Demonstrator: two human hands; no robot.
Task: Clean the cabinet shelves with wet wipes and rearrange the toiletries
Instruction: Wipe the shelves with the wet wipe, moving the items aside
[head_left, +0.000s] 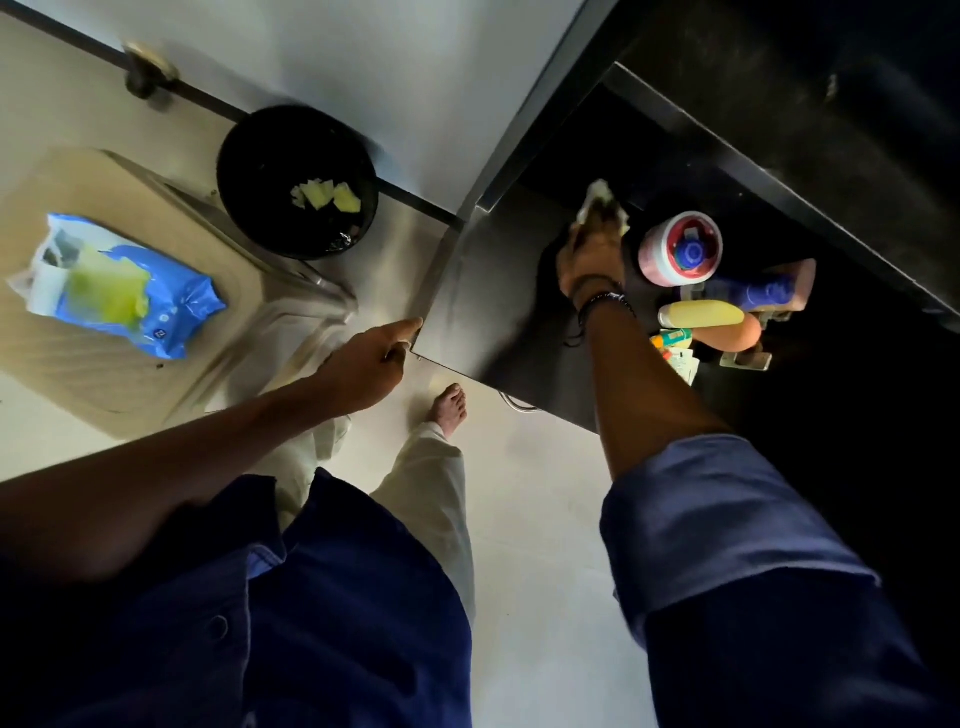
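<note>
My right hand (589, 260) reaches into the dark cabinet and presses a white wet wipe (602, 205) against the shelf (524, 249). Just right of it stands a cluster of toiletries: a pink tub with a blue cap (680, 248), a yellow bottle (701, 314), a blue tube (753, 292) and an orange bottle (727, 336). My left hand (371, 364) holds the corner of the open cabinet door (467, 322), thumb on top and fingers curled under its edge.
A blue pack of wet wipes (119, 291) lies on a beige lid at the left. A black waste bin (298, 179) with used wipes stands behind it. My bare foot (449, 408) is on the pale floor under the door.
</note>
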